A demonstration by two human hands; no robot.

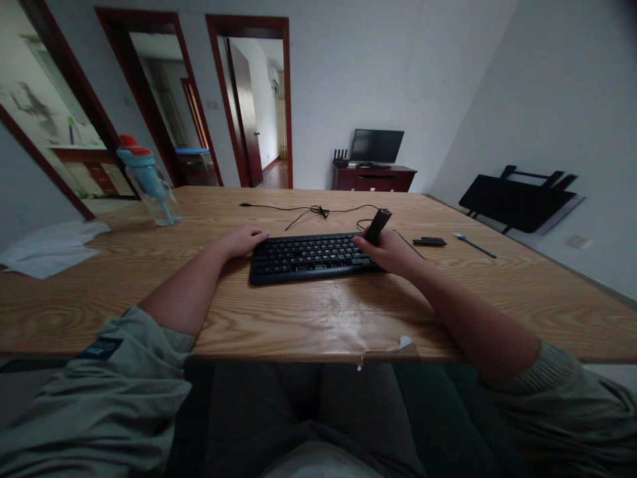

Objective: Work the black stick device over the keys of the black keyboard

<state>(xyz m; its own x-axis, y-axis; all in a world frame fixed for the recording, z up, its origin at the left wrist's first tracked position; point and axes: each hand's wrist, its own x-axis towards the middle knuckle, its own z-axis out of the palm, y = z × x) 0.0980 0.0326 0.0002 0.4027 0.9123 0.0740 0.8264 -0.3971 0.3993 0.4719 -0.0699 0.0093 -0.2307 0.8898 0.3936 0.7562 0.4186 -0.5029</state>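
A black keyboard lies on the wooden table; pale bare patches show along its lower rows, where key caps are off. My left hand is closed at its upper left corner, fingertips on the edge. Over the keyboard's right end, my right hand is wrapped round a thick black stick-shaped tool, tilted upright. The tool's lower end is hidden by the hand, so its kind does not show. Right of that hand lie small black pieces and a toothbrush with a blue neck.
A black cable runs behind the keyboard, bundled midway. On the left stand a clear bottle with an orange lid and some white tissues. Torn covering curls at the table's front edge. A monitor sits on a far cabinet.
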